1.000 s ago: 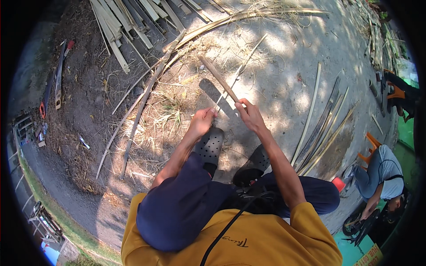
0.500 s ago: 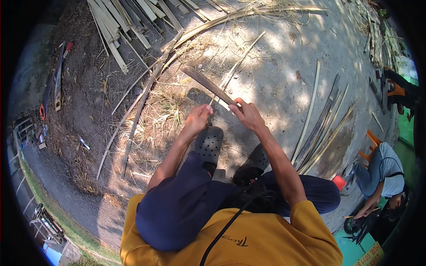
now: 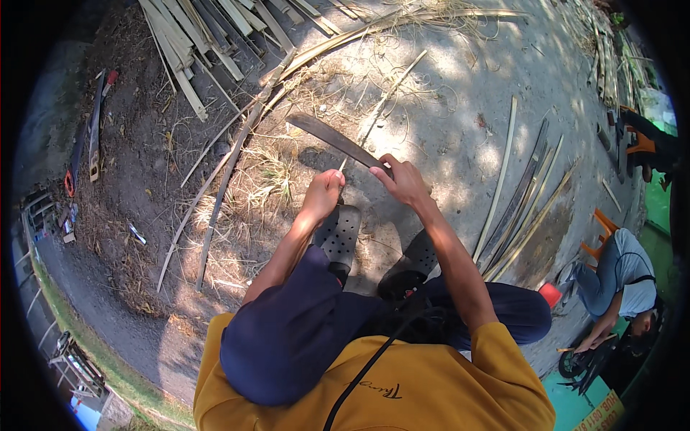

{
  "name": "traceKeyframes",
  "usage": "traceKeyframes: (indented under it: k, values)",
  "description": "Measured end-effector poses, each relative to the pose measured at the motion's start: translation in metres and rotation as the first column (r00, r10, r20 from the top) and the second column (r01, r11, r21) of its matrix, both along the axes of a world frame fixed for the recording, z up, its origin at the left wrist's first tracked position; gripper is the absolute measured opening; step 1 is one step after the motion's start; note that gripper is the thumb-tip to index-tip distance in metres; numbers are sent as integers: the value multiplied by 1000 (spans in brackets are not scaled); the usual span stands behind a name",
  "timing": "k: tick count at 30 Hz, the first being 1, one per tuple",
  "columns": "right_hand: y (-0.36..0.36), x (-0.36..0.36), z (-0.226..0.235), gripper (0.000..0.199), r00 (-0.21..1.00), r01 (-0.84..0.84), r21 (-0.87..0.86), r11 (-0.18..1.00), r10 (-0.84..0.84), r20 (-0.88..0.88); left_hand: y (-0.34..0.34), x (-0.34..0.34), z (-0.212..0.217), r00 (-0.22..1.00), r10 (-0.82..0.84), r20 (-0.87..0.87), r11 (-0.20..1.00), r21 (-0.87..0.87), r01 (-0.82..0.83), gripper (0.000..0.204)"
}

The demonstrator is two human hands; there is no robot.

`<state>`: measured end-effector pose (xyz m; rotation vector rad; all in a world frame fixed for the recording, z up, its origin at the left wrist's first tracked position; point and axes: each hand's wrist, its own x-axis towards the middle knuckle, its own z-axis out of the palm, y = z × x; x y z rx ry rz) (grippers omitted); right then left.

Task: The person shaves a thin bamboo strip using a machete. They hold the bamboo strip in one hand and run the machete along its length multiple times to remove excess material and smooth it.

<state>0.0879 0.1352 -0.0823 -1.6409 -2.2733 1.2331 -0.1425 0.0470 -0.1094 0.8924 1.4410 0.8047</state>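
Observation:
My right hand [image 3: 402, 181] grips the handle of a long dark curved blade [image 3: 332, 138] that points up and to the left. My left hand [image 3: 323, 194] is closed on the near end of a thin bamboo strip [image 3: 384, 97], which runs away from me up and to the right across the sandy ground. The blade's edge lies across the strip just above my left hand. Below the hands are my two dark perforated clogs [image 3: 341, 233] and my legs in dark blue trousers.
Split bamboo strips [image 3: 521, 208] lie fanned on the ground to the right. A pile of bamboo slats [image 3: 194, 43] sits at top left, with long poles [image 3: 223, 179] running down from it. Another person [image 3: 618, 280] crouches at lower right beside an orange stool [image 3: 600, 233].
The blade has swung from pointing upward to lying lower and leftward across the strip. Both hands have shifted slightly downward and stay closed on blade and strip.

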Motion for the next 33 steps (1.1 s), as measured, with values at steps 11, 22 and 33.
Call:
traceKeyframes:
  k: [11,22,33]
  values:
    - [1,3,2,62,996,-89,81,993,89,6,-10,-7,6,996,35,82,990,-143,-23,31]
    - [-35,-7,15,60,996,23,24,999,-21,-83,-6,0,55,943,-44,-330,999,12,50,31]
    - [-31,-12,15,48,997,-49,20,999,50,-54,-17,-6,42,949,-23,-316,995,83,51,31]
